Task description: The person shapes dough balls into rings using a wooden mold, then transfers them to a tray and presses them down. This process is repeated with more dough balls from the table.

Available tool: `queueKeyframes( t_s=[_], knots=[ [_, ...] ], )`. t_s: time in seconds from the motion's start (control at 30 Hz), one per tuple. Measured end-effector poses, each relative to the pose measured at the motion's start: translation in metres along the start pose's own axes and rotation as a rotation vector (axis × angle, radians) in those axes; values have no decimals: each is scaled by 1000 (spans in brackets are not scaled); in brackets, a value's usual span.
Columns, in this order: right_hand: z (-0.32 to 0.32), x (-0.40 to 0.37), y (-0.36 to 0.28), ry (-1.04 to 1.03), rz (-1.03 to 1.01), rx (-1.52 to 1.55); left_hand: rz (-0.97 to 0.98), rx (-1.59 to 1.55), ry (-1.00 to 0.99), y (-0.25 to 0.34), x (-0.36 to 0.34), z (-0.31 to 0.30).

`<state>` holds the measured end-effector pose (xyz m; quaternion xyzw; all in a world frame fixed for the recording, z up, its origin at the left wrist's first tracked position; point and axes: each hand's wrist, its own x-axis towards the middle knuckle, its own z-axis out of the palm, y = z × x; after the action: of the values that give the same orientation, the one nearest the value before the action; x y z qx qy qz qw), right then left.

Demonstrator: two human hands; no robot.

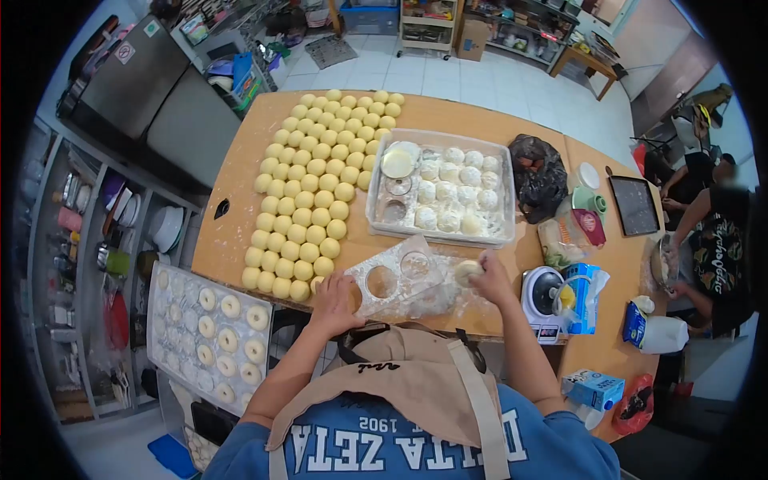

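A floured piece of dough (466,274) is grasped by the fingers of the right hand (490,280), just above the front edge of the wooden worktop (448,112). The left hand (336,302) is laid at the left end of a floured sheet with round holes (404,286); whether the sheet is gripped or only touched cannot be told from this view. Beyond the hands, a plastic tub (440,237) is partly filled with rows of floured balls (448,193). To its left, much of the worktop is covered by yellow dough balls (322,150), set close together. On the right, a black bag (534,172) is seen beside the tub, and a kitchen scale (544,330) is placed nearer the front. At the lower left, dough rings (227,340) are carried on a tray (241,297). Farther right, a bowl (660,264) is handled by another person (720,248).
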<state>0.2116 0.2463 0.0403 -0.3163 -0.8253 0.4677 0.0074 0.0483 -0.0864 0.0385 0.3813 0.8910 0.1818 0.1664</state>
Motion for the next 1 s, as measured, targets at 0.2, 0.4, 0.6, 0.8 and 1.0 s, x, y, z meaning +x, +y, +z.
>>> queueKeyframes(
  t_s=[0.2,0.4,0.6,0.8,1.0],
  knots=[
    [-28,0,-3,6,-89,688,113,180,-239,33,35,16],
    [-8,8,-23,-29,-50,894,203,262,-321,47,70,49],
    [10,9,-48,-123,-11,977,102,-902,-206,115,89,24],
    [25,16,-64,-50,-175,774,-101,-1438,-206,127,103,14],
    [36,17,-70,203,-265,441,20,-1489,-40,118,109,21]
  ],
)
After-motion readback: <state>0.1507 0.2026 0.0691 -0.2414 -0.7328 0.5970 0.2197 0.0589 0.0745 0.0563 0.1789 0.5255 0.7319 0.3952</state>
